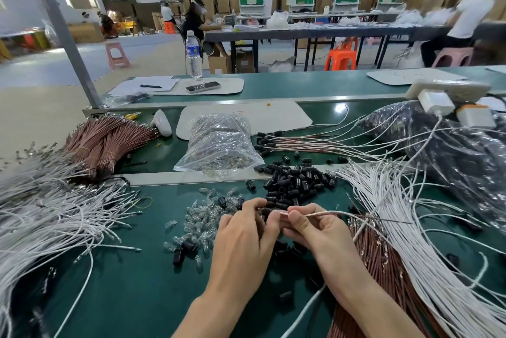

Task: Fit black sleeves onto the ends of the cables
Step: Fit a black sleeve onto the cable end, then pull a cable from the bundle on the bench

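My left hand (243,236) pinches a black sleeve (267,211) at its fingertips over the green bench. Touching it from the right, my right hand (315,228) pinches a thin white cable (342,213) whose end meets the sleeve; a brown wire runs beside it. A heap of loose black sleeves (295,181) lies just beyond my fingers. Finished cables with sleeves on their ends (287,143) lie fanned out further back.
Small clear glass bulbs (197,220) are scattered left of my hands. White cable bundles lie at the left (54,217) and right (410,228), brown bundles at the back left (109,140) and lower right (383,269). A clear bag (219,143) and a dark bag (451,146) sit behind.
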Action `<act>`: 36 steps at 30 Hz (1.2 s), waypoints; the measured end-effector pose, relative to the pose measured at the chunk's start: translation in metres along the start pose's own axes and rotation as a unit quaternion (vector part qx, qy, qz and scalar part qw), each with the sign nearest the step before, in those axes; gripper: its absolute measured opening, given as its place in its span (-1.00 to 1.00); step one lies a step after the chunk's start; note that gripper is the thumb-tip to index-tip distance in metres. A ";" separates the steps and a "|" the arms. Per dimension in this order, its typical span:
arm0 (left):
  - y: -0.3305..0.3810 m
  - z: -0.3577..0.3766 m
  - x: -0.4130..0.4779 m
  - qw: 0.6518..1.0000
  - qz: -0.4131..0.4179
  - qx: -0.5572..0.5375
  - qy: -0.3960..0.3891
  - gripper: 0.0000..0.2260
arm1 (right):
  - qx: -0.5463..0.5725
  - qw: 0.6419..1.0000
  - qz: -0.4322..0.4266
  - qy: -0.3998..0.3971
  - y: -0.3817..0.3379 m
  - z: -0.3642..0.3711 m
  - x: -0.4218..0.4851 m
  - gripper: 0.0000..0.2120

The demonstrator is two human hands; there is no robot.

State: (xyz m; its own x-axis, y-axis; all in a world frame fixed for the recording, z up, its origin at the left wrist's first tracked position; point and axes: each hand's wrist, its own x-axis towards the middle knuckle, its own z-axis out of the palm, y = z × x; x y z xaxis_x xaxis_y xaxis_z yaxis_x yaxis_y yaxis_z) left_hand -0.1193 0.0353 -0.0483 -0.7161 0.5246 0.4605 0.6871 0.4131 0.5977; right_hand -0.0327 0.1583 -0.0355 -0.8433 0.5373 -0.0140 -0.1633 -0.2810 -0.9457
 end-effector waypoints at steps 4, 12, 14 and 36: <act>0.001 0.004 0.002 0.998 -0.003 0.068 -0.006 -0.55 | -0.001 1.000 0.008 -0.010 0.003 0.000 0.001 -0.73; -0.004 0.007 0.000 0.998 0.003 0.043 -0.040 -0.57 | 0.013 0.999 0.031 -0.017 0.006 -0.001 0.003 -0.90; -0.004 0.007 0.000 0.999 0.006 0.034 -0.041 -0.59 | 0.020 0.999 0.037 -0.020 0.005 0.000 0.004 -0.89; 0.040 -0.022 0.189 0.949 -0.230 -0.200 -0.080 -0.59 | -0.106 0.988 0.094 0.054 -0.162 -0.045 0.122 -0.64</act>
State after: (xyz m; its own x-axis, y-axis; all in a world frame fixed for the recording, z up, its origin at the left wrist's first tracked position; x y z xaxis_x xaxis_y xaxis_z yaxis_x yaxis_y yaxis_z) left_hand -0.2296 0.1343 0.0766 -0.8793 0.4763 0.0035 0.1805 0.3264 0.9279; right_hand -0.0864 0.3051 0.1012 -0.7869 0.5767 -0.2196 0.1114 -0.2173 -0.9697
